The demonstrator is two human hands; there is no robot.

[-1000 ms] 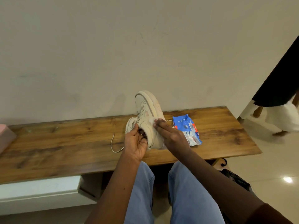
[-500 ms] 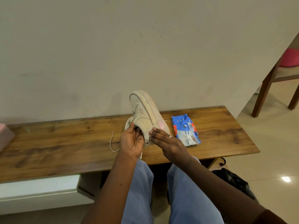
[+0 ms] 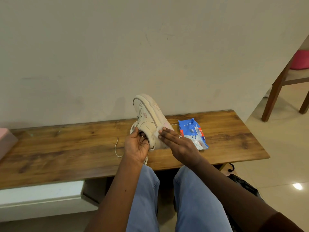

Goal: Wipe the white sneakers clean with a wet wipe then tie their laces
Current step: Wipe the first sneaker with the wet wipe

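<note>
A white sneaker point(image 3: 147, 114) is held up on end above the wooden bench point(image 3: 66, 148), toe pointing up and sole facing right. My left hand point(image 3: 137, 146) grips it at the heel opening, fingers curled inside. My right hand point(image 3: 177, 143) lies flat with straight fingers, pressing a white wet wipe point(image 3: 158, 133) against the side of the sole near the heel. A second white sneaker point(image 3: 133, 128) shows only as a small part behind the held one. A loose white lace point(image 3: 116, 148) trails on the bench to the left.
A blue wet wipe pack point(image 3: 192, 133) lies on the bench right of the shoe. A pink object point(image 3: 6, 139) sits at the bench's left end. A wooden chair point(image 3: 284, 84) stands at far right, and a dark bag point(image 3: 242, 185) on the floor.
My right hand with the wipe slid down the sole from the midsole toward the heel. The person walking at right has left the view. The sneaker tilted slightly.
</note>
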